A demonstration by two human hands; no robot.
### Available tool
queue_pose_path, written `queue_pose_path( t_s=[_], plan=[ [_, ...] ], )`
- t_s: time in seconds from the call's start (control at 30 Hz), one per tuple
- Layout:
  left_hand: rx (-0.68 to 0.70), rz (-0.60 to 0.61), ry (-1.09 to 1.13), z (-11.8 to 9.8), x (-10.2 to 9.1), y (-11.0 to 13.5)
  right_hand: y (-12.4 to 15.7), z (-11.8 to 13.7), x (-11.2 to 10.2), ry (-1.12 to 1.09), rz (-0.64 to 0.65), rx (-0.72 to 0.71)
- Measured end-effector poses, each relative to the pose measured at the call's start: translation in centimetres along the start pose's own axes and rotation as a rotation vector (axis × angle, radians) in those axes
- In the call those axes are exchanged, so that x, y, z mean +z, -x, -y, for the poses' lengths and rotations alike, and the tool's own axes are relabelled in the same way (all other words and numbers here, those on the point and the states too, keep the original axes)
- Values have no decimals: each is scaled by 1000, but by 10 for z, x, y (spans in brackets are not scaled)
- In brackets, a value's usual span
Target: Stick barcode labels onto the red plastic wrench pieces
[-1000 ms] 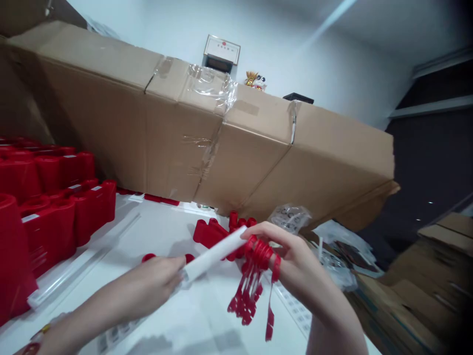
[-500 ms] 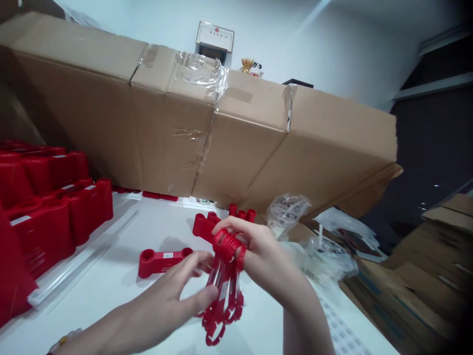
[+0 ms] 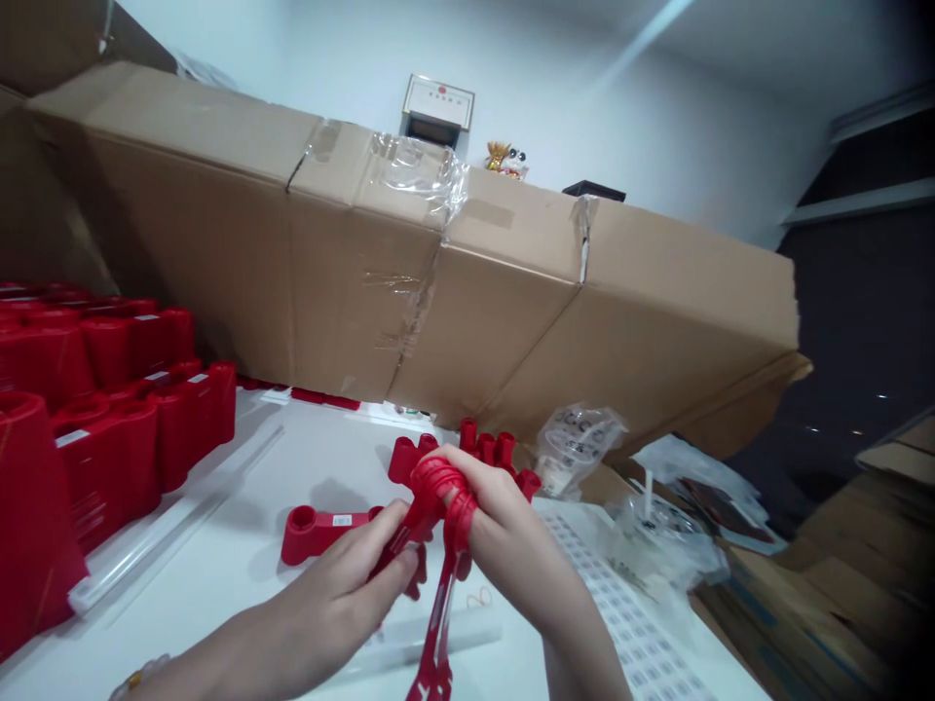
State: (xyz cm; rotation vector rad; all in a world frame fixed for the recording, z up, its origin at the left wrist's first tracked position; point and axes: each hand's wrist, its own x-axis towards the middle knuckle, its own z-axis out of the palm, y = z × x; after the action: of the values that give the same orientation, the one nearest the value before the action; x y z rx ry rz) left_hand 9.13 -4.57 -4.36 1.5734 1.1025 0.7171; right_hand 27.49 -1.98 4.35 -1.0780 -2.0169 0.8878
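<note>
**Red plastic straps [image 3: 442, 497] bunched on the right hand [image 3: 507, 545], left hand [image 3: 343, 574] pinching in!**

And here's the bundle, right at centre over the white table [image 3: 234, 487]: the loops are wrapped across the right hand's curled fingers, held firmly, with long flat tails dropping down past the bottom of the view. The left hand comes in tight from the other side, thumb and fingers closed on the strands just below the loops, so both hands have hold of the straps.

Right beside the left hand, a red moulded piece [image 3: 321, 534] with a small white label lies flat on the table. Just behind the bundle stands a cluster of red pieces [image 3: 467, 448], and under the hands lies a translucent plastic tube [image 3: 416, 643].

Out to the left, rows of red pieces [image 3: 109, 428] are stacked beside a clear rod [image 3: 175, 516]. On the right, a sheet of printed labels [image 3: 620, 623] and a clear plastic bag [image 3: 577, 438] sit on the table, with a long taped cardboard carton [image 3: 438, 282] looming behind it all!
</note>
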Motion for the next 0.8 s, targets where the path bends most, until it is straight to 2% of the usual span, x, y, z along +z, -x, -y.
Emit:
queue_pose_path(
  t_s=[0.07, 0.2, 0.3, 0.43, 0.57, 0.63, 0.8],
  plan=[
    [10, 63, 65, -3, 1, 0, -2, -1, 5, -86, -27, 37],
    [169, 168, 176, -11, 6, -6, -7, -6, 10, -125, -65, 87],
    [176, 137, 112, -11, 5, -13, -9, -9, 7, -71, -90, 20],
    [178, 52, -53, -8, -7, -14, -7, -12, -3, 52, -101, -19],
    [229, -14, -205, -17, -24, -4, -3, -13, -11, 132, -36, -85],
    [266, -35, -292, -23, -31, 2, -3, -15, -11, 125, -9, -118],
    [269, -92, -391, -29, -37, 13, -7, -22, -1, 69, -59, -179]
  ],
)
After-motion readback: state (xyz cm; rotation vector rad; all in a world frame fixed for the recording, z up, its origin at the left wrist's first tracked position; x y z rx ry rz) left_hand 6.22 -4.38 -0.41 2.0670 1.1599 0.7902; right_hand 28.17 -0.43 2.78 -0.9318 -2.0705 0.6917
